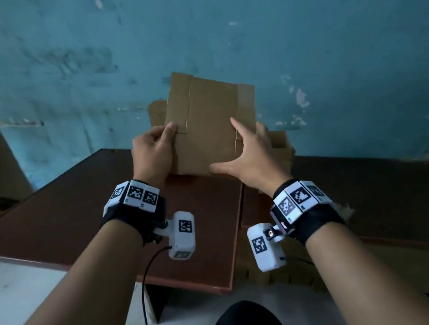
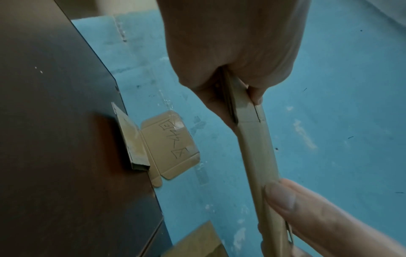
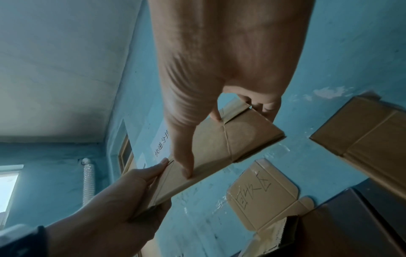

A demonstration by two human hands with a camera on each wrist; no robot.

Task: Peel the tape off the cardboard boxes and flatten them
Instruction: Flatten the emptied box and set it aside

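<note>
I hold a flattened brown cardboard box (image 1: pixel 209 123) upright above the far edge of the brown table (image 1: pixel 101 211). My left hand (image 1: pixel 163 139) pinches its left edge, thumb on the front. My right hand (image 1: pixel 246 156) grips the right edge, thumb spread low across the front and fingers behind. A glossier strip of tape (image 1: pixel 246 99) runs down the box's right side. The left wrist view shows the box (image 2: pixel 257 156) edge-on between my thumb and fingers. In the right wrist view the box (image 3: pixel 237 137) carries a tape flap (image 3: pixel 232 107) by my fingertips.
Another cardboard piece (image 1: pixel 155 112) leans on the blue wall behind. An open box (image 1: pixel 282 147) stands just behind my right hand. A handwritten cardboard sign (image 3: pixel 259 193) is taped to the wall. More cardboard (image 1: pixel 284 273) fills the gap between the two tables.
</note>
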